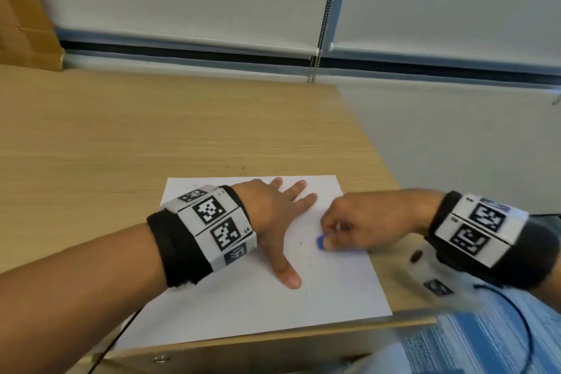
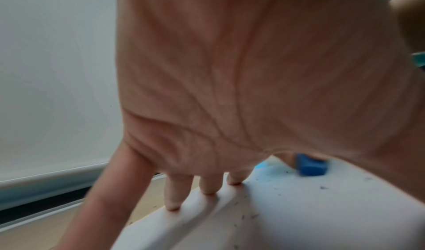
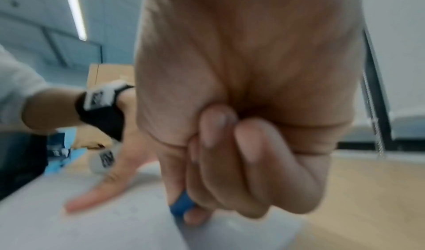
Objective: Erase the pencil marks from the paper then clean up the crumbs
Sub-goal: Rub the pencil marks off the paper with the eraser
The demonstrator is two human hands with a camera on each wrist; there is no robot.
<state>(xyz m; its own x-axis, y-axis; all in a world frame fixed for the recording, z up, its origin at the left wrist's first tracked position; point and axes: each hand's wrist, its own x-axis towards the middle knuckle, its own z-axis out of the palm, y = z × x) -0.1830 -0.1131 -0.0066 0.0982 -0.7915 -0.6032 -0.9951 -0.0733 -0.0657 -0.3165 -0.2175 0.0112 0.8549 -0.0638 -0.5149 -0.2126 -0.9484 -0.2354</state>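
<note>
A white sheet of paper (image 1: pixel 258 307) lies on the wooden desk near its front right corner. My left hand (image 1: pixel 273 215) lies flat on the sheet with spread, straight fingers, and in the left wrist view its fingertips (image 2: pixel 172 206) press near the paper's far edge. My right hand (image 1: pixel 349 231) pinches a small blue eraser (image 1: pixel 320 242) against the paper, just right of the left hand. The eraser (image 3: pixel 180 204) shows between thumb and curled fingers. Dark eraser crumbs (image 1: pixel 309 258) dot the sheet, and faint pencil marks (image 1: pixel 192 184) sit at its top left corner.
The wooden desk (image 1: pixel 151 136) stretches behind and left of the paper. Its right edge (image 1: pixel 373 149) runs diagonally close to my right hand. A blind cord (image 1: pixel 314 70) hangs at the back wall. A black cable (image 1: pixel 121 337) passes under my left forearm at the front edge.
</note>
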